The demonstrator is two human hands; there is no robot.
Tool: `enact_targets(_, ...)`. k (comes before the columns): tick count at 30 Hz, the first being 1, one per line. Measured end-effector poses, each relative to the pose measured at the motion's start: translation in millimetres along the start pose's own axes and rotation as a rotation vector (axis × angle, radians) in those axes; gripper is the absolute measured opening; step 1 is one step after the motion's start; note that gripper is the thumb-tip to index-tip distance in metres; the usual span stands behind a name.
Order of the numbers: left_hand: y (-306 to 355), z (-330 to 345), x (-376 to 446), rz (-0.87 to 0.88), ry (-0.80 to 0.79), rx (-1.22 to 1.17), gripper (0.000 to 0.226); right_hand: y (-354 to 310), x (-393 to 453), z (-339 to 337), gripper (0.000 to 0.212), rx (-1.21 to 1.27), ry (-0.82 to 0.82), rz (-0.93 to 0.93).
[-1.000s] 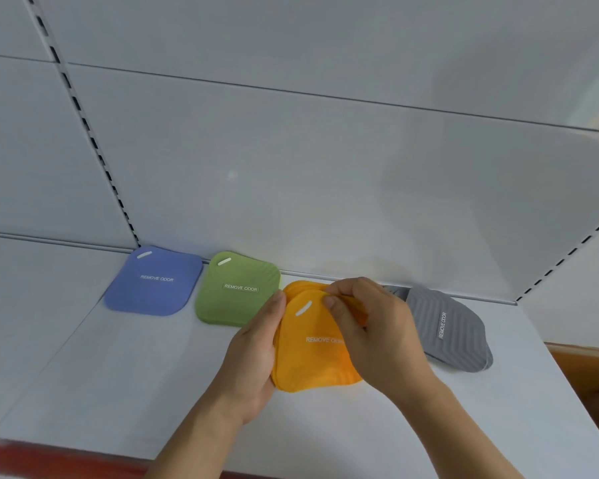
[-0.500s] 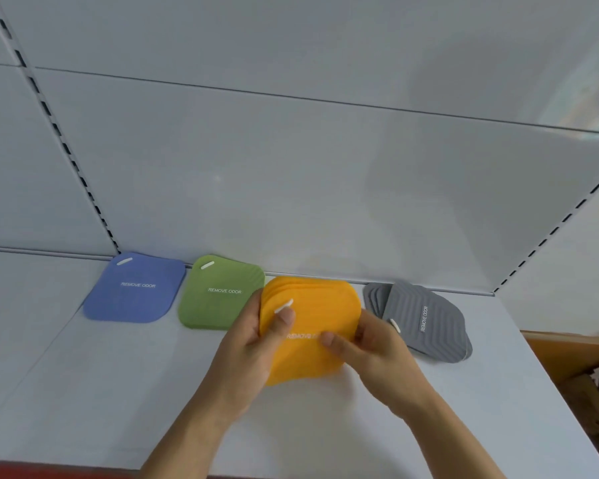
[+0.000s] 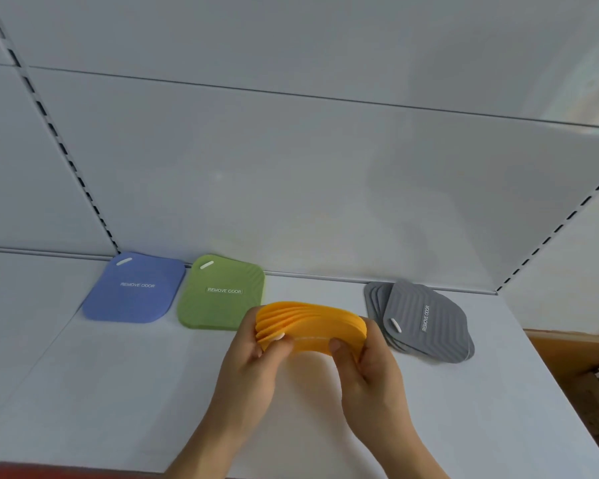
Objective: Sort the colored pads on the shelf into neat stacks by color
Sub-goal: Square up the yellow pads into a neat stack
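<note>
- Blue pad (image 3: 134, 288) lies flat at the back of the shelf (image 3: 83, 392)
- Green pad (image 3: 220, 292) lies just beside it
- Left hand (image 3: 253, 368) and right hand (image 3: 367, 371) grasp the fanned orange pads (image 3: 312, 328), lifted off the shelf
- Gray pads (image 3: 426, 323) lie fanned on the right

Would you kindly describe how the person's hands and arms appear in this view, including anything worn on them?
Both the left hand and the right hand are bare: no gloves, rings, watch or bracelet show. The forearms are uncovered as far as the lower edge of the picture, with no sleeve in view. The visible thumbnails look short and plain. No markings, straps or cables appear on either arm.
</note>
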State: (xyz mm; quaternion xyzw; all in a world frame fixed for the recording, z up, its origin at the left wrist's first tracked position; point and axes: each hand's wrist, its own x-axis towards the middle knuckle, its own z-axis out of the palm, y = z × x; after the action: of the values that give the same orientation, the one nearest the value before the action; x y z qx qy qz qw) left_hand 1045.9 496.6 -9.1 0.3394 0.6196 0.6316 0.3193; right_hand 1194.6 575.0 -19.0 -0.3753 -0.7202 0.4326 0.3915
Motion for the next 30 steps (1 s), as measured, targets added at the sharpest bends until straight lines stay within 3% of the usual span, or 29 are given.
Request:
enact_targets(12,-3.6,15.7,-0.9,-0.016,0.047,0.083,0.024,1.2,-2.3,11.8,0.033,0.041,0.124,0.118)
enact_targets(17,-8.4,15.5,-1.6,-0.005,0.033,0.131,0.027,5.0,-2.3,11.5,0.035,0.026,0.067,0.204)
enact_targets(23,-9.3,17.7,-0.1,-0.012,0.065,0.118,0.024,2.7,-2.8,13.7,0.031,0.005,0.056,0.185)
enact_targets(30,-12.8,18.0,1.5,-0.024,0.033,0.234,0.024,7.0,1.0,13.0,0.042,-0.096,0.021,0.201)
